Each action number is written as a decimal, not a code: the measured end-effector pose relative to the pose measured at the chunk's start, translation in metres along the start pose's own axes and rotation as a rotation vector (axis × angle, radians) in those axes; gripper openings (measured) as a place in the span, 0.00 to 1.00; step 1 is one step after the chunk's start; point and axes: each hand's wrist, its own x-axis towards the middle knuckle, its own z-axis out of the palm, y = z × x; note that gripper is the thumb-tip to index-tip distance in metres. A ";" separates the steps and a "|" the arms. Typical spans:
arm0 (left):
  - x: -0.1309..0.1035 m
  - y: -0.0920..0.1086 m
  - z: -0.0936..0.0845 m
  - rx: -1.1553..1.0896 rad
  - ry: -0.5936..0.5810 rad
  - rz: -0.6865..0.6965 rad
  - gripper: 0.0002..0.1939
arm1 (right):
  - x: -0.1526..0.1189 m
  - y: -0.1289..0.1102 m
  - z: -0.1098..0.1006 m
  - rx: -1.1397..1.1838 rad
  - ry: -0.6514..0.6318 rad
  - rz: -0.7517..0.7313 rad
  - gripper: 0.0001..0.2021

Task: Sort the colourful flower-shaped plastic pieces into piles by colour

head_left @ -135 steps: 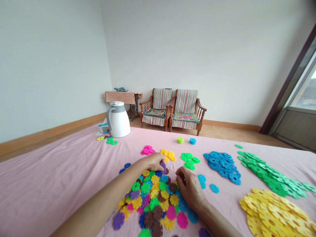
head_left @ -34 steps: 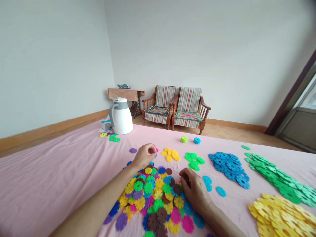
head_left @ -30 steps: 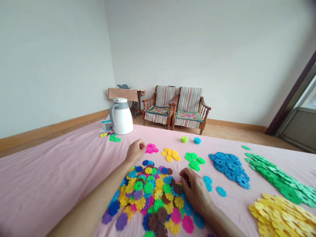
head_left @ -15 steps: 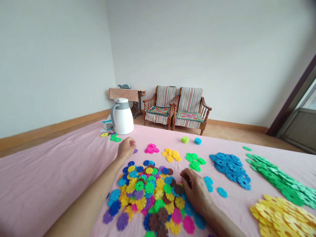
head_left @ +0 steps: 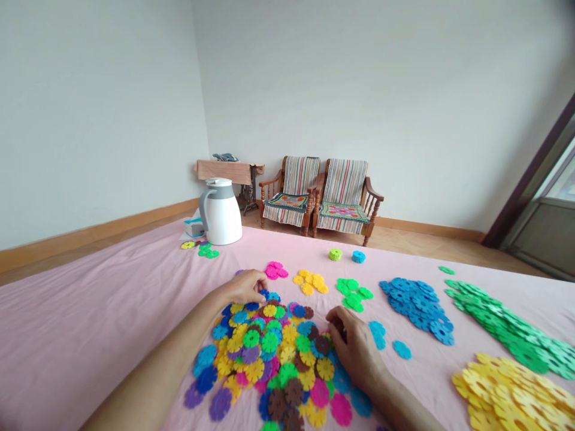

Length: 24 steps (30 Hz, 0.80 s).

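A heap of mixed flower-shaped plastic discs point(head_left: 269, 359) lies in front of me in yellow, blue, purple, green, pink and brown. My left hand point(head_left: 245, 287) is at the heap's far edge, its bent fingers apart beside a dark blue disc point(head_left: 265, 294). No held disc shows in it. At the heap's right edge rests my right hand point(head_left: 357, 347), fingers curled in toward the thumb; whatever is inside them is hidden. Small groups of pink discs point(head_left: 275, 270), yellow discs point(head_left: 311, 281) and green discs point(head_left: 354, 294) lie beyond the hands. A purple disc is partly hidden behind my left hand.
Larger piles of blue discs point(head_left: 417, 305), green discs point(head_left: 507, 323) and yellow discs point(head_left: 516, 389) spread along the right. Two short disc stacks, lime point(head_left: 335, 255) and blue point(head_left: 358, 257), stand farther back. A white jug point(head_left: 223, 215) stands at the far left on the pink cloth point(head_left: 112, 299).
My left hand has moved right and nearer, from beside the purple disc to the heap's far edge. My right hand has stayed in place.
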 end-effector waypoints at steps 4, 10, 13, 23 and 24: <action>0.001 -0.001 0.001 0.024 0.004 0.020 0.09 | 0.000 0.000 0.000 0.008 -0.004 0.001 0.07; 0.002 -0.001 0.004 -0.044 0.022 0.038 0.07 | 0.000 0.000 0.000 0.004 0.000 0.000 0.07; 0.003 -0.001 0.005 -0.047 0.042 0.026 0.06 | 0.000 0.001 0.000 -0.001 0.010 -0.008 0.07; 0.007 -0.004 0.004 -0.039 0.177 0.036 0.04 | 0.000 -0.001 0.000 0.005 -0.002 0.007 0.07; 0.007 -0.003 0.005 -0.043 0.171 0.036 0.04 | -0.001 -0.001 0.000 0.008 -0.001 0.005 0.07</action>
